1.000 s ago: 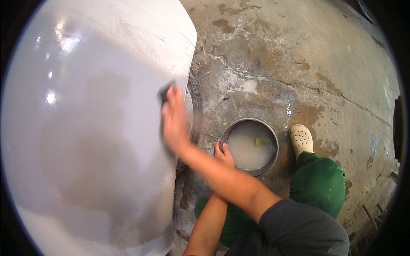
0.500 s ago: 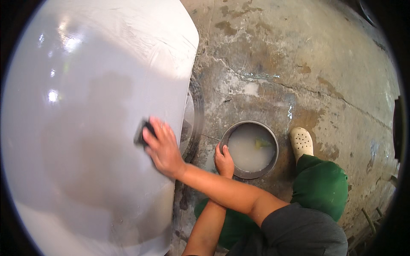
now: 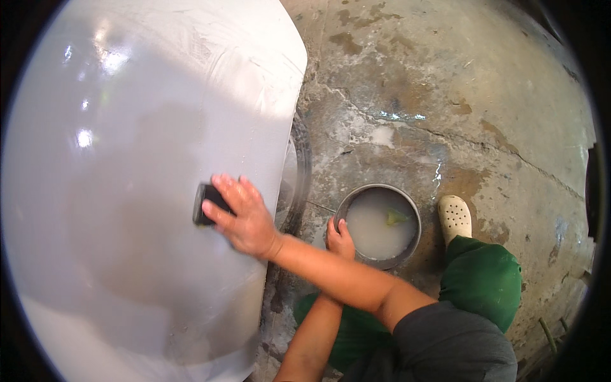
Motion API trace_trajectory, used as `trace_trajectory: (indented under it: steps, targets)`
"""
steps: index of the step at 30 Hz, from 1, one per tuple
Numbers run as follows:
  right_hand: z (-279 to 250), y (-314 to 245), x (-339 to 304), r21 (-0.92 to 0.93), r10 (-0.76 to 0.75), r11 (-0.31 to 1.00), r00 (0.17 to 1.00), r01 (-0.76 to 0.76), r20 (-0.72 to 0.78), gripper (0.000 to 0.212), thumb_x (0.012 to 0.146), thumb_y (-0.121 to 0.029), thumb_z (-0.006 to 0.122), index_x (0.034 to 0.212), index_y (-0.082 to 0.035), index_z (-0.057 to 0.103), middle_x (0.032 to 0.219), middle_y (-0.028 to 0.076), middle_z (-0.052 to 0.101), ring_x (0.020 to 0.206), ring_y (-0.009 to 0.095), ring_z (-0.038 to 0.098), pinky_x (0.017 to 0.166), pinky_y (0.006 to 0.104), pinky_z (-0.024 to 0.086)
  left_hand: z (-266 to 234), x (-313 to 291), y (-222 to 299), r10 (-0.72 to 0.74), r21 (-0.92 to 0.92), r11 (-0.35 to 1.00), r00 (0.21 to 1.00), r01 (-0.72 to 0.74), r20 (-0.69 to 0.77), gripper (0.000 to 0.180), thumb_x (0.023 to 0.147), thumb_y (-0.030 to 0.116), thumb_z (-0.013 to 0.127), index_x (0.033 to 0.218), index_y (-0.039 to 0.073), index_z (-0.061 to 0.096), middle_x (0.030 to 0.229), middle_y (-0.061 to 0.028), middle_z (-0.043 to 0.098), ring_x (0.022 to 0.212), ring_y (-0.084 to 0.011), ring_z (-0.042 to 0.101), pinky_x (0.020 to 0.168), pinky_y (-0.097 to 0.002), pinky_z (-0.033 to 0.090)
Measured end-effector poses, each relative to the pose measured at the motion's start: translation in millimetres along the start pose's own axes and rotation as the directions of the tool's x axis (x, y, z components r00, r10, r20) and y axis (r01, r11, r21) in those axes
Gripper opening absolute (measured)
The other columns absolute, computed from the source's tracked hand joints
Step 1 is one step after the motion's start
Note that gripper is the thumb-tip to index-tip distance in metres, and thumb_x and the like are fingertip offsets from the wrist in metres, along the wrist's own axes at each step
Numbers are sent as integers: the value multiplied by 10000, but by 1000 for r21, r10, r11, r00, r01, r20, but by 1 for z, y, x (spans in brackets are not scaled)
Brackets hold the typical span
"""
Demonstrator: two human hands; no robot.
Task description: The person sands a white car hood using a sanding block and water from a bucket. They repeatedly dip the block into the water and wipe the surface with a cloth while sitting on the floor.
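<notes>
A pale grey car body panel, wet and glossy, fills the left side. My right hand grips a black sanding block and presses it on the panel, fingers over its right part. The right forearm crosses above the left one. At the rim of a dark round bucket, my left hand is closed on its left side, thumb on the inside. Cloudy whitish water stands in the bucket, with a yellow-green piece of unclear kind in it.
Beside the panel's right edge shows part of a wheel. The concrete floor is cracked and has wet patches. My foot in a beige clog stands right of the bucket, below it my green-trousered knee. Thin rods lie at lower right.
The sanding block has slid slightly left on the panel under my right hand, showing more of its top. The whole scene has shifted a little right; my left hand keeps its hold on the bucket.
</notes>
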State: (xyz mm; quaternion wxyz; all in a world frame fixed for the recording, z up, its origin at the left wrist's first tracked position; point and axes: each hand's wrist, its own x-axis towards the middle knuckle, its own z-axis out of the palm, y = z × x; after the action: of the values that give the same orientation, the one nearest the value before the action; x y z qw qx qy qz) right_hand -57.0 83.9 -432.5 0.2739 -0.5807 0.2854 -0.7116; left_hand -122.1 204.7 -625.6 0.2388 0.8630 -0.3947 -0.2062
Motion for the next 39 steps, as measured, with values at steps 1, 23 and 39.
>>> trace_trajectory:
  steps: [1, 23, 39]
  targets:
    - [0, 15, 3, -28, -64, 998, 998, 64, -6, 483, 1018, -206, 596, 1500, -225, 569, 1585, 220, 464, 1468, 404, 451, 1196, 589, 330, -2, -5, 7, -15, 11, 1000, 1000, 15, 0, 486, 1050, 323, 574, 1411, -3, 564, 1284, -268, 672, 1168, -431, 642, 1009, -495, 486]
    - [-40, 101, 64, 257, 476, 864, 869, -432, -138, 542, 1065, -276, 589, 1541, -45, 468, 1642, 244, 354, 1503, 435, 359, 1235, 461, 311, 25, 6, -99, 32, -239, 971, 983, 13, 182, 507, 980, 334, 706, 1390, 62, 582, 1380, -121, 649, 1285, -272, 610, 1065, -394, 489]
    - [-67, 94, 55, 56, 526, 846, 811, -531, -258, 438, 1021, -184, 578, 1396, 43, 570, 1353, 187, 597, 1206, 397, 546, 1075, 450, 400, 18, -18, -17, 243, 201, 952, 969, -230, -44, 585, 1070, 389, 540, 1406, -90, 539, 1335, -318, 638, 1233, -476, 609, 1095, -472, 453]
